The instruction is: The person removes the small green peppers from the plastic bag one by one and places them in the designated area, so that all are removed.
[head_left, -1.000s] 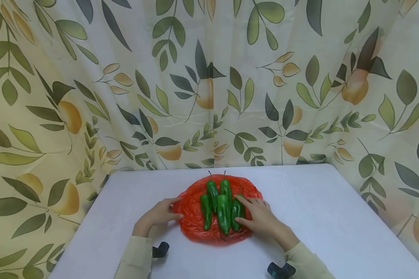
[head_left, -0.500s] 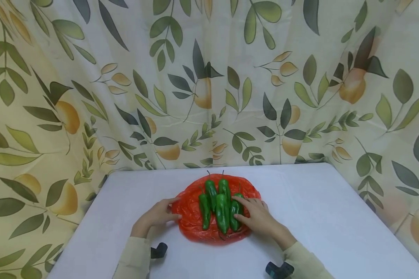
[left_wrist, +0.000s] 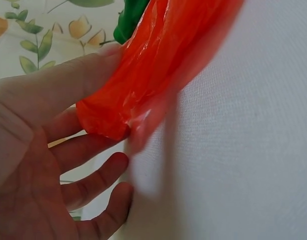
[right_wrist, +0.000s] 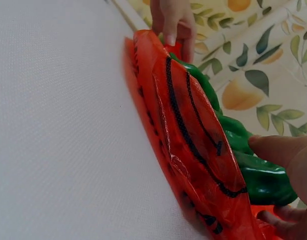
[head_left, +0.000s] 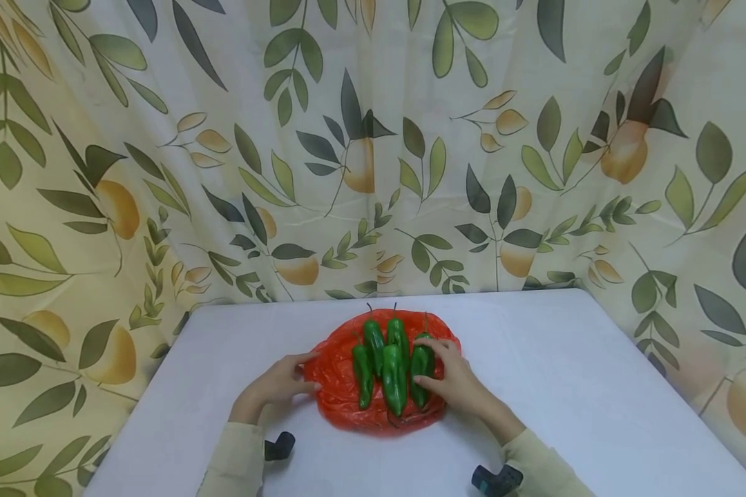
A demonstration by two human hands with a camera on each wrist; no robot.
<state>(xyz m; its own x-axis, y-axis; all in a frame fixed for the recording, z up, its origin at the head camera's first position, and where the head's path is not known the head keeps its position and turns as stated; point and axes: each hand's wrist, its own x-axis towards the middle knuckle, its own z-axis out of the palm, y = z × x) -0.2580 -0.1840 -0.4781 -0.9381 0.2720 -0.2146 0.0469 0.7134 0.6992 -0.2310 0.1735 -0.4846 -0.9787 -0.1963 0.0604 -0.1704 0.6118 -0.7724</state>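
Shifting green pepper (head_left: 421, 362): at the right of the cluster on a crumpled red bag (head_left: 336, 400), it sits slightly farther up our head view than a second ago, its neighbours unmoved.
Right hand (head_left: 458, 376): we see thumb and index finger gripping that pepper, the hand having travelled with it (whether it has left the plastic, we cannot tell). We judge that the hold has taken, since this one moves alone.
Left hand (head_left: 278, 382): thumb and fingers pinch the bag's edge, the other fingers loosely curved; it has hardly stirred, and we read it as steadying the plastic.
Centre pepper (head_left: 394, 383): lying just beside the held one, it is, to our eye, the closest obstacle.
Peppers behind and left: back-left pepper (head_left: 374, 345), back-right pepper (head_left: 396, 336) and left pepper (head_left: 363, 376) also rest on the bag, whose loose folds we think could catch.
White table (head_left: 534, 359): it carries the bag, before a leaf-and-fruit curtain (head_left: 323, 228).
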